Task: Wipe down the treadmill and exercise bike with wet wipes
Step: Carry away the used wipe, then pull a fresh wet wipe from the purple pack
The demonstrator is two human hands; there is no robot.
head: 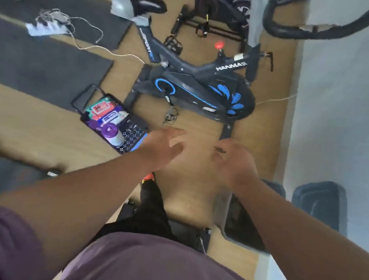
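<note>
Both hands, left hand (162,146) and right hand (234,163), hung loose-fingered and empty; best first to pull a wipe from the green-and-red wet-wipe pack (103,108) beside the black-and-blue exercise bike (199,87).

I look down past a purple shirt (161,273) at both arms stretched forward over the wooden floor (28,124). My left hand (162,147) has its fingers spread and loose; my right hand (234,163) hangs with fingers loosely bent, and neither holds anything. Beyond the hands stands the black and blue exercise bike (197,85), its grey and black saddle (136,2) towards the floor's far edge. Just left of the left hand a black basket (132,137) sits on the floor with a wet wipes pack (103,108) and a purple-capped bottle (114,134) inside. Dark mats (43,60) lie further left.
</note>
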